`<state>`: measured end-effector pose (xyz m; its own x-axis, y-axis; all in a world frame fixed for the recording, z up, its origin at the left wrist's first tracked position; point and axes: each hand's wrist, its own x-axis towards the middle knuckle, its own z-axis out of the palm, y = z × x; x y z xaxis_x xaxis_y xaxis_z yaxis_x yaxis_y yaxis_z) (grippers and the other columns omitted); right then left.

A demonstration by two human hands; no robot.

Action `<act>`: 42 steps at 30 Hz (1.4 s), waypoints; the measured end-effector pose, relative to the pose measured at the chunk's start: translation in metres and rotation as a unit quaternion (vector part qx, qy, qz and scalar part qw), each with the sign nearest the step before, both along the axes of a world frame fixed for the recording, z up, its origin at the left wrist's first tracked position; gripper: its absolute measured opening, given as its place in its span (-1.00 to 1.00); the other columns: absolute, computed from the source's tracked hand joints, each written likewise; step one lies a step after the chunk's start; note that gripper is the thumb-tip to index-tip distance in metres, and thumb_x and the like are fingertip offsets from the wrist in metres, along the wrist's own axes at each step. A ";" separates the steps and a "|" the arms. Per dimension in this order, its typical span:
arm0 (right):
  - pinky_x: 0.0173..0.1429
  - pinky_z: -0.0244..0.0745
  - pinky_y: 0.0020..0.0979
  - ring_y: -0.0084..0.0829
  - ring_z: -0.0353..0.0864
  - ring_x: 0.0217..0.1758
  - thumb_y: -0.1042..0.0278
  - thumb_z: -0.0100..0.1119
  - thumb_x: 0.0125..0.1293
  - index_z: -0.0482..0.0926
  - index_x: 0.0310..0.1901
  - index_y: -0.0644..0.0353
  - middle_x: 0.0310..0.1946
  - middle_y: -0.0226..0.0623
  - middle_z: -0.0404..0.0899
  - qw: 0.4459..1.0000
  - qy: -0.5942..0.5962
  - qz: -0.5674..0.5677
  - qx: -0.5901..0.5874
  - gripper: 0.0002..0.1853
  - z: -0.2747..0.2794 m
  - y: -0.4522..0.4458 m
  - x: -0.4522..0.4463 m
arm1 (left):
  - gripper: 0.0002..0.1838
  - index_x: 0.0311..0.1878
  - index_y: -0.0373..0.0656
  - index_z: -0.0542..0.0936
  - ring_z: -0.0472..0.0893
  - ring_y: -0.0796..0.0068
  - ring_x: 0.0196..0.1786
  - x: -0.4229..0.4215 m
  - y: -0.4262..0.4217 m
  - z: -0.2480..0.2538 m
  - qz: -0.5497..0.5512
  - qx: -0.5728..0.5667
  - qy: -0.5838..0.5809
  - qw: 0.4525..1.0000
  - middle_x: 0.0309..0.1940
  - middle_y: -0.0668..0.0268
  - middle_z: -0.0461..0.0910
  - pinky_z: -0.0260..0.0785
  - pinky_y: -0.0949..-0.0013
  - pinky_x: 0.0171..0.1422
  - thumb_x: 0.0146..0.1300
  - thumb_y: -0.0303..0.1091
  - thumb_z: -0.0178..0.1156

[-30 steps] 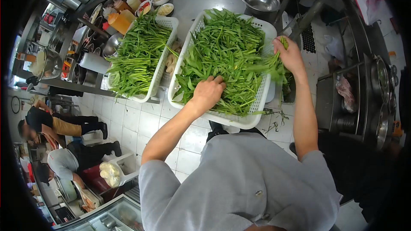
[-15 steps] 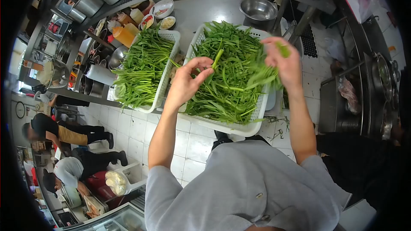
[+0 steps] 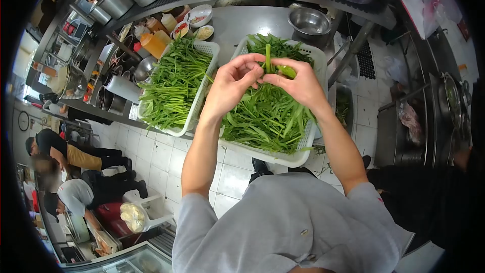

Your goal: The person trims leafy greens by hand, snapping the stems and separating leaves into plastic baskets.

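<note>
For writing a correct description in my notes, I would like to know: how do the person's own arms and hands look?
The left hand and right hand are bare, without gloves, and no watch or bracelet shows. The left sleeve and right sleeve are grey, short and loose.

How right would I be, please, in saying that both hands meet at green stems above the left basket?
Not quite: in the head view, the left hand and right hand meet at green stems above the right basket, not the left.
</note>
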<state>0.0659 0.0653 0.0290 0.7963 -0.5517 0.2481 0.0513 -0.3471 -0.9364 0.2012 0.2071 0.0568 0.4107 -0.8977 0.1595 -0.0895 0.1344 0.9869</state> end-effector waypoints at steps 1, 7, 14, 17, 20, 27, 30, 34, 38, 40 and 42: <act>-0.25 0.43 -0.48 -0.63 0.48 -0.39 0.20 0.47 0.18 0.67 -0.06 0.32 -0.45 -0.36 0.63 1.000 0.001 0.018 0.010 -0.60 -0.004 -0.007 0.004 | -0.70 0.15 -0.28 0.55 0.59 0.66 -0.20 -0.001 -0.002 0.002 0.011 0.003 -0.003 1.000 -0.29 0.44 0.61 0.45 0.51 -0.11 0.38 -0.44 0.21; -0.20 0.45 -0.43 -0.58 0.51 -0.40 0.18 0.44 0.19 0.70 -0.19 0.31 -0.46 -0.21 0.65 0.989 0.108 0.088 -0.042 -0.66 0.017 -0.022 -0.005 | -0.54 0.23 -0.09 0.51 0.60 0.28 0.02 -0.013 0.002 0.024 0.157 -0.060 -0.413 0.895 -0.06 0.27 0.60 0.48 0.28 0.02 0.24 -0.52 0.26; -0.30 0.42 -0.47 -0.65 0.47 -0.40 0.35 0.46 0.15 0.71 -0.19 0.27 -0.33 -0.41 0.69 0.989 0.003 -0.097 -0.113 -0.76 0.026 -0.018 -0.016 | -0.86 -0.16 -0.26 0.66 0.68 0.26 -0.18 0.005 0.007 0.022 0.063 0.014 -0.426 0.902 -0.21 0.20 0.67 0.52 0.26 -0.08 0.20 -0.59 0.27; -0.25 0.50 -0.33 -0.33 0.65 -0.37 0.25 0.46 0.11 0.73 -0.24 0.23 -0.39 -0.24 0.66 0.970 -0.028 -0.024 -0.239 -0.74 0.027 -0.004 -0.018 | -0.86 -0.15 -0.26 0.66 0.67 0.33 -0.21 -0.004 0.010 0.018 0.072 0.036 -0.357 0.931 -0.23 0.20 0.67 0.51 0.29 -0.11 0.21 -0.57 0.29; -0.19 0.53 -0.25 -0.16 0.66 -0.33 0.32 0.44 0.10 0.72 -0.26 0.24 -0.35 -0.22 0.64 0.967 -0.022 0.028 -0.251 -0.78 0.013 0.004 -0.009 | -0.85 -0.14 -0.27 0.67 0.67 0.37 -0.21 -0.012 0.008 0.021 0.067 0.025 -0.352 0.933 -0.23 0.21 0.67 0.51 0.33 -0.11 0.21 -0.56 0.30; -0.11 0.56 -0.18 -0.03 0.67 -0.20 0.27 0.35 0.11 0.70 -0.23 0.25 -0.29 -0.09 0.68 0.969 0.093 0.072 -0.218 -0.75 0.012 0.001 -0.009 | -0.84 -0.11 -0.22 0.67 0.63 0.05 -0.23 -0.018 0.018 0.009 0.039 0.049 -0.475 0.878 -0.23 0.17 0.61 0.51 0.19 -0.16 0.23 -0.51 0.28; -0.14 0.56 -0.15 -0.01 0.66 -0.23 0.28 0.33 0.12 0.69 -0.23 0.25 -0.28 -0.11 0.68 0.956 0.135 0.078 -0.250 -0.76 0.014 0.004 -0.012 | -0.85 -0.13 -0.21 0.66 0.62 0.05 -0.26 -0.021 0.019 0.004 0.040 0.076 -0.528 0.845 -0.28 0.18 0.57 0.49 0.14 -0.20 0.23 -0.45 0.29; -0.21 0.55 -0.14 -0.03 0.64 -0.31 0.31 0.32 0.10 0.67 -0.28 0.25 -0.34 -0.16 0.64 0.944 0.085 0.085 -0.308 -0.79 0.004 0.002 -0.015 | -0.85 -0.18 -0.23 0.63 0.58 0.05 -0.34 -0.022 0.015 -0.009 0.027 0.060 -0.541 0.839 -0.33 0.17 0.52 0.47 0.14 -0.25 0.20 -0.42 0.29; -0.28 0.54 -0.22 -0.10 0.62 -0.37 0.43 0.34 0.05 0.66 -0.34 0.24 -0.42 -0.22 0.56 0.939 -0.003 0.051 -0.340 -0.87 0.002 0.007 -0.016 | -0.87 -0.19 -0.25 0.61 0.56 0.22 -0.38 -0.018 0.009 -0.013 0.039 0.032 -0.425 0.904 -0.35 0.19 0.53 0.42 0.25 -0.28 0.22 -0.43 0.26; -0.30 0.54 -0.27 -0.15 0.61 -0.38 0.50 0.36 0.04 0.66 -0.34 0.24 -0.43 -0.24 0.55 0.933 -0.060 0.040 -0.352 -0.88 0.000 0.009 -0.019 | -0.87 -0.20 -0.27 0.60 0.54 0.36 -0.39 -0.020 0.006 -0.015 0.056 0.019 -0.358 0.932 -0.37 0.23 0.53 0.39 0.33 -0.29 0.24 -0.43 0.24; -0.30 0.55 -0.33 -0.21 0.62 -0.39 0.56 0.36 0.06 0.66 -0.31 0.24 -0.41 -0.26 0.57 0.923 -0.121 0.040 -0.363 -0.87 0.001 0.009 -0.020 | -0.87 -0.21 -0.27 0.61 0.52 0.46 -0.37 -0.023 0.003 -0.011 0.062 0.046 -0.313 0.947 -0.37 0.25 0.53 0.38 0.39 -0.27 0.26 -0.41 0.22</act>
